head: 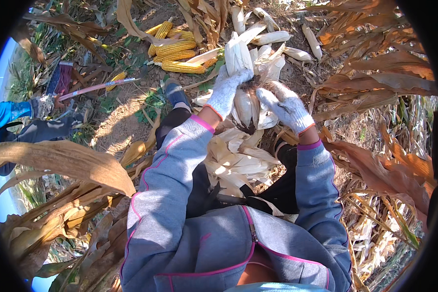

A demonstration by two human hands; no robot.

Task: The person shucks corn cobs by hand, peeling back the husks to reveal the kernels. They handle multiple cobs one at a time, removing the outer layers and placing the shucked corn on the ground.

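Note:
My left hand (228,89), in a white knit glove, grips an ear of corn in its pale husk (238,54) near the dark silk (251,84). Close by on the right, my right hand (287,109), in a matching glove, has its curled fingers at the silk and dry husk leaves; whether they pinch anything is hidden. Beneath both hands are loose husks and another husked ear (244,107). A heap of stripped husks (237,157) lies between my legs.
Bare yellow corn cobs (175,49) are piled at upper left; several ears in husk (272,37) lie at upper right. At far left, another person's gloved hand (43,105) is by a long pinkish rod (95,88). Dry corn leaves (383,84) crowd both sides.

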